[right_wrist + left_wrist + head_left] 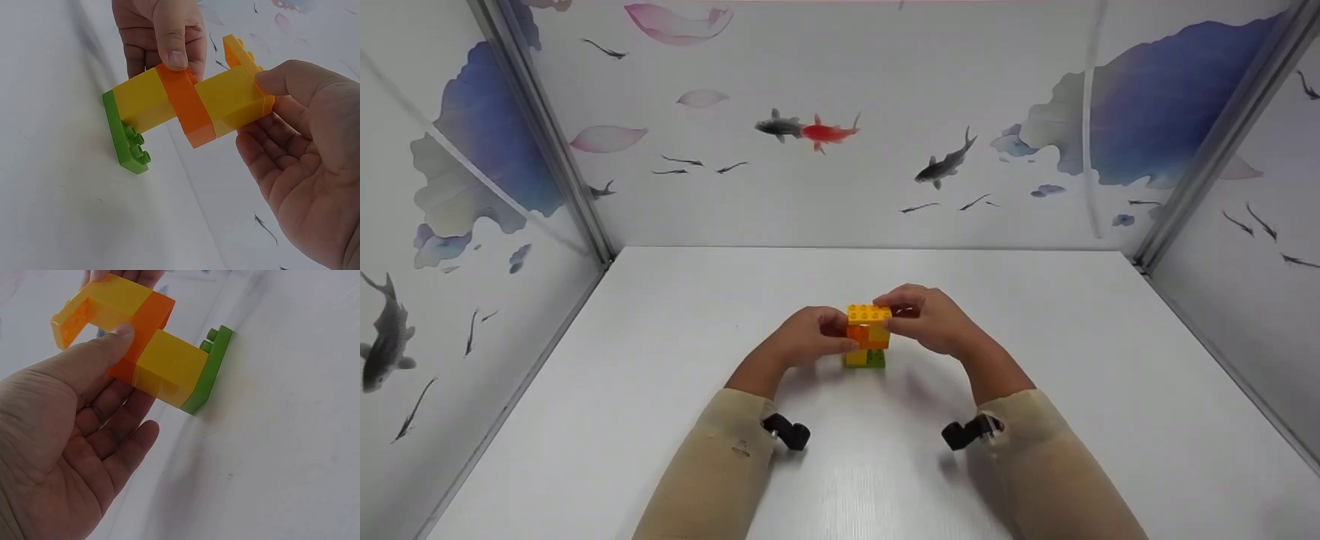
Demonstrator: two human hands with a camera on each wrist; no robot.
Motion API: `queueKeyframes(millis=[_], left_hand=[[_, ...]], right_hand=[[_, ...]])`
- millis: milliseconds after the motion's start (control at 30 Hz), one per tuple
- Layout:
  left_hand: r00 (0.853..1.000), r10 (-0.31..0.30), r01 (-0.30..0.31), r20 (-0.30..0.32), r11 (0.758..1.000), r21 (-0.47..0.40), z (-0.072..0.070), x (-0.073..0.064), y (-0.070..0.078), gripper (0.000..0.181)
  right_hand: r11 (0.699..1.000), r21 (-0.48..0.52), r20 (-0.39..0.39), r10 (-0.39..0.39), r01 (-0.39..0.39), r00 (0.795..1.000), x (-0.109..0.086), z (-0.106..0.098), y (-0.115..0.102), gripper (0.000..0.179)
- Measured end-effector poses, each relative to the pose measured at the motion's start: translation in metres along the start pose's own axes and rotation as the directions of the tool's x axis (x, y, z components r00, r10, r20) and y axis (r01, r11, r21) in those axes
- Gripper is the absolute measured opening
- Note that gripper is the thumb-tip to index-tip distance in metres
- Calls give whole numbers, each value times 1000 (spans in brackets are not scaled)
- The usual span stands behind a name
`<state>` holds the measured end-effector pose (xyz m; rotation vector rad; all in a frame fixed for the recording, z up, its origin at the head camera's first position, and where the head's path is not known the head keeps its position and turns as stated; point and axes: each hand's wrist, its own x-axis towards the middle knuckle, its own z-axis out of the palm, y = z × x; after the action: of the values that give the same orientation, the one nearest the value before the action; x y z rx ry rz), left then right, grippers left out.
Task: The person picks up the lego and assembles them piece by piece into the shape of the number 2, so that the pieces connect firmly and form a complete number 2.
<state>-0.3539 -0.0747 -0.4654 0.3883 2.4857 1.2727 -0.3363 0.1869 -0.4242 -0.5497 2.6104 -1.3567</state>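
A small stack of toy building bricks stands upright on the table between both hands. At its foot is a thin green brick [211,377] with bare studs showing. Above come a yellow brick [171,363], an orange brick [188,107] set crosswise, and a second yellow brick [233,104]. The top piece is a thin yellow-orange brick [870,313], overhanging to one side. My left hand [810,335] pinches the orange brick, thumb across its face. My right hand [934,321] grips the top brick at its end, its thumb also by the upper yellow brick.
The white table [660,450] spreads around the stack. White panels [840,202] printed with fish and petals stand at the back and both sides. A black wrist mount [787,433] sticks out at the left sleeve, another mount [969,433] at the right.
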Motion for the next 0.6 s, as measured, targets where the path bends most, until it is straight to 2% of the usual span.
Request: queueKeyframes(millis=[600], left_hand=[[998, 57, -57, 14, 998, 17, 0, 1, -4, 41]], right_hand=[[995, 96, 4, 3, -4, 1000, -3, -3, 5, 37]])
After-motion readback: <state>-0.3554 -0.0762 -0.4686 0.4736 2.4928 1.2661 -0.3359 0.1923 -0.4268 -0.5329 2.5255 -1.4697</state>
